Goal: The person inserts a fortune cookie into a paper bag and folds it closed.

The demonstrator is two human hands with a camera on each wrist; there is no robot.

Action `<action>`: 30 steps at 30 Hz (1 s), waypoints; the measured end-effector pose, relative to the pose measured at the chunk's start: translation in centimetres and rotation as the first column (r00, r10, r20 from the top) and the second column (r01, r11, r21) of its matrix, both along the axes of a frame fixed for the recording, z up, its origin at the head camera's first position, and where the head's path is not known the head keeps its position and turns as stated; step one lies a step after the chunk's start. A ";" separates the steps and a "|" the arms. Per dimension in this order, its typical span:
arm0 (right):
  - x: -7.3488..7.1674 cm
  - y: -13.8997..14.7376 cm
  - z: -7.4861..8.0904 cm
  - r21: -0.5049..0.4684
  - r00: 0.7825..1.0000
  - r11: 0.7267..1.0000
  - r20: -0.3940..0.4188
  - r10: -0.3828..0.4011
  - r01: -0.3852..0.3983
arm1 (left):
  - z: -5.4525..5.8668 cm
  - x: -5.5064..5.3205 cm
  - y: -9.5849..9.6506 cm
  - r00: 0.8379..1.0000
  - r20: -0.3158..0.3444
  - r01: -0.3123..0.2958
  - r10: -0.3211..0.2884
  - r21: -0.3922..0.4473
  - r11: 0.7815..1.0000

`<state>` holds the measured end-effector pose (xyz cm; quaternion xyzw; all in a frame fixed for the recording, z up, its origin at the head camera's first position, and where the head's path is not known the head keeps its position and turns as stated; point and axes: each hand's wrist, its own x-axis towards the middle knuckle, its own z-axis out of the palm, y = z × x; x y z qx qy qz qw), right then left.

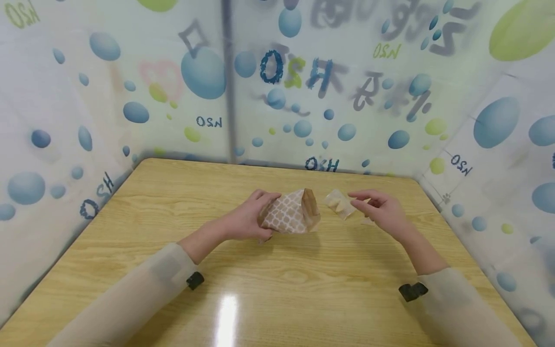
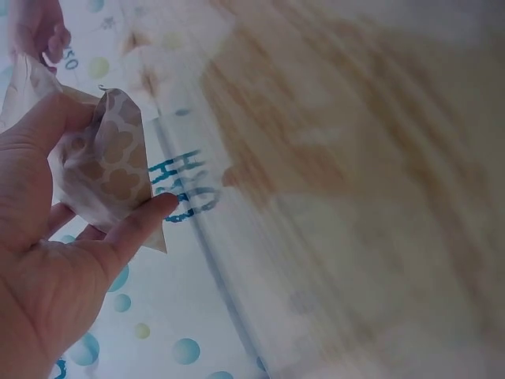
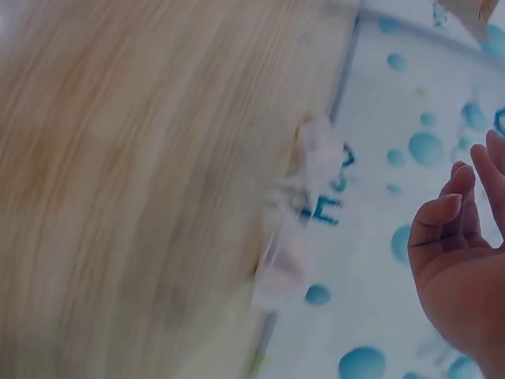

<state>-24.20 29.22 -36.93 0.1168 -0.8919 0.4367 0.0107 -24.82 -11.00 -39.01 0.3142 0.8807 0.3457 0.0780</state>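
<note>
My left hand point(image 1: 249, 219) grips a brown paper bag point(image 1: 286, 212) with a white lattice pattern, its thumb and fingers curled around the closed end. The bag is held on its side, and its mouth faces right. In the left wrist view, the same hand point(image 2: 71, 260) wraps around the patterned paper point(image 2: 118, 158). To the right of the bag, a small clear packet point(image 1: 339, 203) with something pale inside lies on the table. A second packet point(image 1: 367, 220) is mostly hidden by my right hand point(image 1: 386, 214). That hand hovers beside them with loosely bent fingers, holding nothing. Both packets look blurred in the right wrist view.
The wooden table point(image 1: 277, 289) reaches back to a wall point(image 1: 277, 115) printed with blue and green drops. Similar walls point(image 1: 39, 111) stand on the left and right. A dark wrist device point(image 1: 413, 291) sits at the right cuff, another point(image 1: 195, 280) at the left.
</note>
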 end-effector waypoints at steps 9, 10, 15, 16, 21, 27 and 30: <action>-0.9 5.4 -0.7 0.067 0.996 0.994 0.036 -0.084 0.082 | 0.0 0.0 0.0 1.000 0.010 0.002 -0.002 0.001 1.000; -1.1 5.8 -0.9 0.080 0.996 0.993 0.039 -0.085 0.082 | 0.0 0.0 0.0 1.000 0.011 0.003 -0.003 0.001 1.000; -1.9 7.4 -1.7 0.136 0.994 0.988 0.079 -0.080 0.069 | 0.0 0.1 0.1 1.000 0.016 0.004 -0.005 0.007 1.000; -2.0 7.5 -1.8 0.144 0.993 0.988 0.087 -0.075 0.062 | 0.0 0.1 0.1 1.000 0.018 0.004 -0.004 0.008 1.000; -2.6 7.7 -2.2 0.184 0.990 0.981 0.117 -0.079 0.057 | 0.1 0.2 0.1 1.000 0.020 0.007 -0.007 0.010 1.000; -3.6 7.4 -2.2 0.250 0.984 0.968 0.165 -0.061 0.018 | 0.2 0.2 0.0 1.000 0.020 0.003 -0.003 0.011 1.000; -3.9 7.2 -2.2 0.298 0.980 0.955 0.191 -0.060 0.001 | 0.2 0.2 0.0 1.000 0.026 0.005 -0.005 0.014 1.000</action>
